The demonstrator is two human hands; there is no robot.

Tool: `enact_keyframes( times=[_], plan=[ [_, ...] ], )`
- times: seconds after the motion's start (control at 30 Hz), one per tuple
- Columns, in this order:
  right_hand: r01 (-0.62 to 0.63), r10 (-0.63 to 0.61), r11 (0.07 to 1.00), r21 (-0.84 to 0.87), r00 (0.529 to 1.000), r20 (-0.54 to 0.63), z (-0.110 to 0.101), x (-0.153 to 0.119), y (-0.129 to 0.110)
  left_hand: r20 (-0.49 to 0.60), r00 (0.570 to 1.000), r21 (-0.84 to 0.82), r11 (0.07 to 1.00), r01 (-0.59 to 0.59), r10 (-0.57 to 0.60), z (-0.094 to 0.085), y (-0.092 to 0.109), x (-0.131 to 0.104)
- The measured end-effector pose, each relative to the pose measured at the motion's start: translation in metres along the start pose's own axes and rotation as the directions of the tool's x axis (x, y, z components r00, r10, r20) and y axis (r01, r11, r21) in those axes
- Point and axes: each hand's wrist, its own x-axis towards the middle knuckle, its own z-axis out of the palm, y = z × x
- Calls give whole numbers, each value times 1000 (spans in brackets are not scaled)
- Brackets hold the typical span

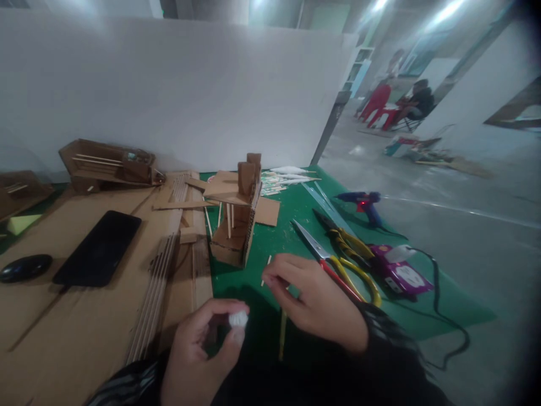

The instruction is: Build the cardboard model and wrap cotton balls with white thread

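Between the thumb and index finger of my left hand (pixel 207 344) is a small white ribbed piece (pixel 238 319). My right hand (pixel 310 299) pinches a short thin wooden stick (pixel 266 270) over the green tabletop. Beyond both hands stands a cardboard structure (pixel 236 225) with thin sticks as posts and a flat cardboard top. Scissors (pixel 315 239) with red and yellow handles lie just past my right hand. Below that hand a thin yellowish stick (pixel 282 335) lies on the green surface.
Pliers (pixel 350 237), a purple box (pixel 401 273) and a blue glue gun (pixel 363 203) with a cable are at right. White-tipped sticks (pixel 287 175) lie at the back. Cardboard sheets (pixel 105 316), a phone (pixel 99 248) and a mouse (pixel 26 268) are at left. A person (pixel 418 101) sits far off.
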Motion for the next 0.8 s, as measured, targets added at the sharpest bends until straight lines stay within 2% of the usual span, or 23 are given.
enact_keyframes(
  times=[0.1, 0.23, 0.33, 0.43, 0.53, 0.63, 0.73, 0.8],
  plan=[
    [-70, 70, 998, 3, 997, -26, 3, 1, 10, 3, 999, -12, 999, 46, -46, 0, 0, 0],
    [-130, 130, 991, -36, 991, 9, 9, -1, 18, 0, 997, -40, 996, 77, -77, -4, -3, 2],
    [-186, 188, 980, -75, 982, 27, 11, -3, 24, 56, 988, -89, 985, 151, -146, -10, -7, 6],
    [-208, 213, 972, -109, 977, 34, 12, -5, 29, 108, 969, -211, 947, 240, -222, -14, -9, 12],
    [-197, 201, 975, -108, 979, 30, 12, -6, 31, 118, 960, -373, 884, 281, -255, -13, -7, 16],
    [-179, 179, 984, -11, 984, -20, 15, -7, 22, 96, 948, -437, 843, 313, -302, -11, -4, 17],
    [-185, 201, 965, 187, 977, -67, 22, -11, 0, 65, 962, -377, 886, 269, -265, -10, -5, 16],
    [-229, 261, 915, 332, 964, -56, 29, -12, -17, 50, 976, -308, 926, 217, -213, -11, -7, 15]
  ],
)
